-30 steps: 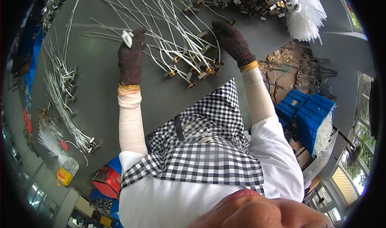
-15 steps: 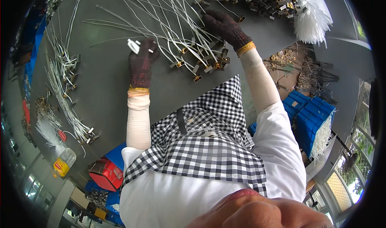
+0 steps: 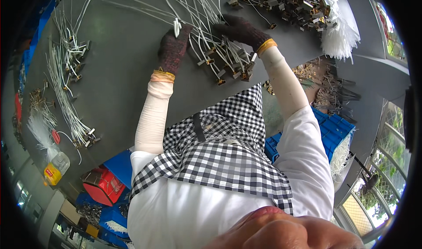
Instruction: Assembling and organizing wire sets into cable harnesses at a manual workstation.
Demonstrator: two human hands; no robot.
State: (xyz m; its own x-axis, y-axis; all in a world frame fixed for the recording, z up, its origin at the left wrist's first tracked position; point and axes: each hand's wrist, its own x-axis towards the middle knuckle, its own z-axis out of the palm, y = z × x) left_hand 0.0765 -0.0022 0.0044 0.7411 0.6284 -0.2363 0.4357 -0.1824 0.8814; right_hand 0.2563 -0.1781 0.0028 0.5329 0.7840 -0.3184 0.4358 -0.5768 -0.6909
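Note:
Both of my hands wear dark knit gloves over pale arm sleeves. My left hand point(image 3: 174, 48) lies on the grey table point(image 3: 118, 77) and holds a small white piece point(image 3: 176, 27) at its fingertips. My right hand point(image 3: 239, 29) rests on a spread of white wires with brass-coloured end pieces point(image 3: 217, 58) near the table's front edge, fingers closed over some of the wires. The wires fan away toward the far side of the table.
A heap of loose metal connectors point(image 3: 281, 5) and a white fibre bundle point(image 3: 340, 33) lie at the far right. Sorted wire bundles point(image 3: 66, 95) lie along the left side, with a small yellow-labelled bottle point(image 3: 55, 170). Blue crates point(image 3: 334, 134) and a red box point(image 3: 103, 185) stand below the table.
Both hands have moved farther across the table, away from me. The left hand has carried the small white piece with it; the right hand has slid up along the wires.

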